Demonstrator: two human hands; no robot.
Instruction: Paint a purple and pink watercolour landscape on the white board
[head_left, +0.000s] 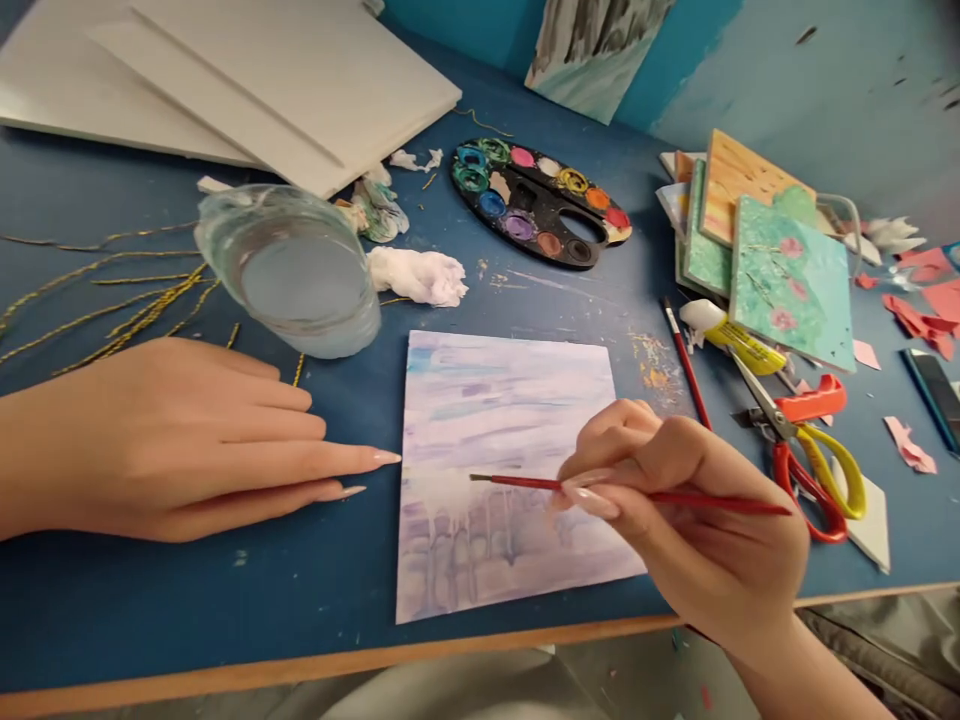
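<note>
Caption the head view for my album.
Right hand holds a red paintbrush over a pale purple painting, left hand beside it.

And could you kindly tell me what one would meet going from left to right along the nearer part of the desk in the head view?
Left hand, lilac-washed painting, right hand holding a thin red paintbrush, red-and-yellow-handled scissors, torn pink paper scrap.

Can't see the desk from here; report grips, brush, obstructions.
Right grip pinching red brush, tip over painting, contact unclear. Left grip palm-down, fingertip at painting's left edge. Nothing visibly blocking brush; water cup beyond left grip.
</note>
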